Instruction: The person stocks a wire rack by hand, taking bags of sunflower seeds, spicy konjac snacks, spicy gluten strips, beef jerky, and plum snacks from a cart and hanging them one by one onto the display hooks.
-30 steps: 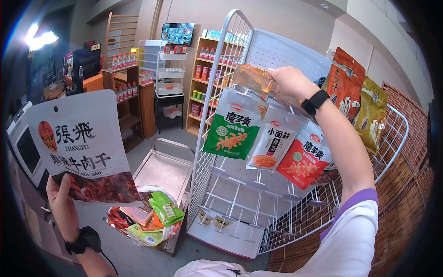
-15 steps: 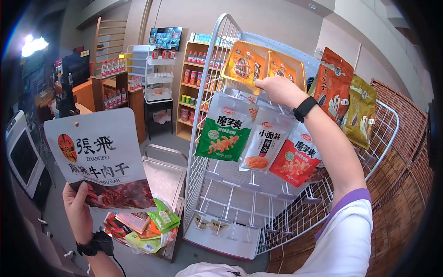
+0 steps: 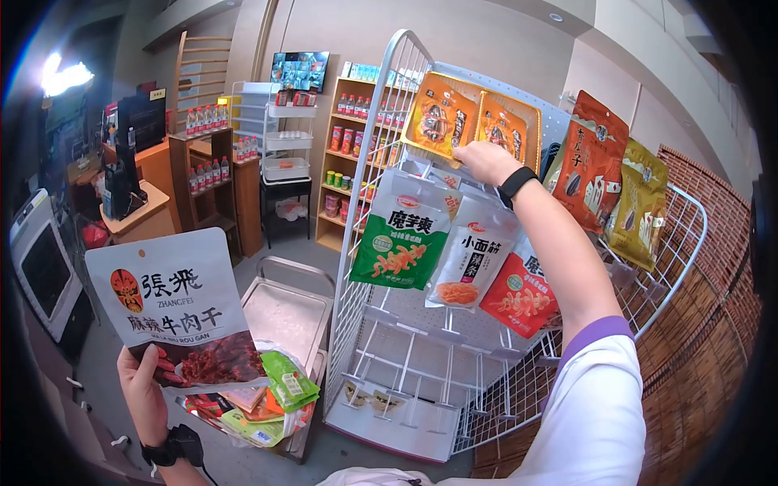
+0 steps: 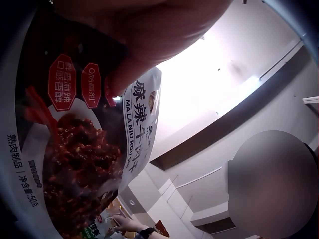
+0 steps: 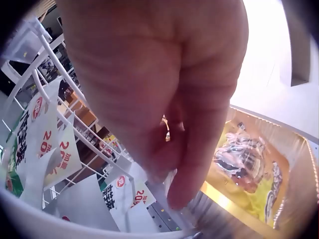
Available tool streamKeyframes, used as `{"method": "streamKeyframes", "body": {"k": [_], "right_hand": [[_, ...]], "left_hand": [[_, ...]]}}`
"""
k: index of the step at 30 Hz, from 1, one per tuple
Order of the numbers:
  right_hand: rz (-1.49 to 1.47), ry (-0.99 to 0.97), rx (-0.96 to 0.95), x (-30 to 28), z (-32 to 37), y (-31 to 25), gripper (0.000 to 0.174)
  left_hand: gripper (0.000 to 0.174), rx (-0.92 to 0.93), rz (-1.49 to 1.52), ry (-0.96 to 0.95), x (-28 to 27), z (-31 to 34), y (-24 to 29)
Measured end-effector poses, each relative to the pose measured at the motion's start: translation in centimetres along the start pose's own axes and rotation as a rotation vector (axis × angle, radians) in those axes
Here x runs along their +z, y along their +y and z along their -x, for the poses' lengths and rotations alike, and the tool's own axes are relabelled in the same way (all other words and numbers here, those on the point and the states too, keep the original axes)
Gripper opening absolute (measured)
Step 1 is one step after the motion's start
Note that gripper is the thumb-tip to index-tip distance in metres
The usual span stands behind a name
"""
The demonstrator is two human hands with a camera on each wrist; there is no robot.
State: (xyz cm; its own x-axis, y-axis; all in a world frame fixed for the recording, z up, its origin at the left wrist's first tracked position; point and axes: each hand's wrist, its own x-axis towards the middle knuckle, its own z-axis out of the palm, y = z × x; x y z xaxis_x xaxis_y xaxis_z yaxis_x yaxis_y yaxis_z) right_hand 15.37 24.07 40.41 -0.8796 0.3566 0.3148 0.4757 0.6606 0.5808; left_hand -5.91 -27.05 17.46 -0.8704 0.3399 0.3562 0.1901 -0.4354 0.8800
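Observation:
My left hand [image 3: 144, 389] holds a white and dark beef jerky bag [image 3: 178, 304] by its lower left edge, thumb on the printed front. In the left wrist view the bag's dark lower front [image 4: 82, 154] is seen close up. At the top of a white wire rack [image 3: 397, 73], a gold plastic tray [image 3: 536, 134] carries orange snack packets [image 3: 438, 117], their fronts turned toward me. My right hand [image 3: 490, 162] grips the tray's near lower edge. From the right wrist, its fingers [image 5: 192, 164] are bent down beside the tray's gold rim [image 5: 234, 206].
Green [image 3: 399, 247], white [image 3: 470, 259] and red [image 3: 521, 293] snack bags hang below the tray. Larger red [image 3: 596, 166] and olive [image 3: 639, 206] bags hang on the right. A metal cart [image 3: 288, 316] bears a pile of colourful packets [image 3: 288, 381]. Shelves with bottles [image 3: 361, 162] stand behind.
The tray, seen edge-on one second ago, has been tilted up in my right hand so that its packets face me. The beef jerky bag has moved lower and slightly right in view.

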Motion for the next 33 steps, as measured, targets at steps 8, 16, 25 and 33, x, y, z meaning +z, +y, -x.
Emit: {"method": "streamKeyframes", "body": {"k": [8, 16, 25, 33], "right_hand": [[-0.162, -0.297, 0.145, -1.2, -0.6, 0.1, 0.038], [-0.242, -0.126, 0.198, -8.0, 2.3, -1.1, 0.028], [-0.339, 0.54, -0.065, -12.7, 16.6, -9.5, 0.019], [-1.179, 0.18, -0.03, -1.0, 27.8, -22.1, 0.049]], "left_hand": [[0.013, -0.003, 0.003, 0.033, 0.0, 0.4, -0.5], [0.011, -0.031, 0.055, 0.042, 3.1, 1.1, -0.1], [0.024, -0.151, 0.273, -0.133, 5.1, 4.4, -4.6], [0.026, -0.462, 0.397, -0.357, 13.2, 9.6, -8.0]]}}
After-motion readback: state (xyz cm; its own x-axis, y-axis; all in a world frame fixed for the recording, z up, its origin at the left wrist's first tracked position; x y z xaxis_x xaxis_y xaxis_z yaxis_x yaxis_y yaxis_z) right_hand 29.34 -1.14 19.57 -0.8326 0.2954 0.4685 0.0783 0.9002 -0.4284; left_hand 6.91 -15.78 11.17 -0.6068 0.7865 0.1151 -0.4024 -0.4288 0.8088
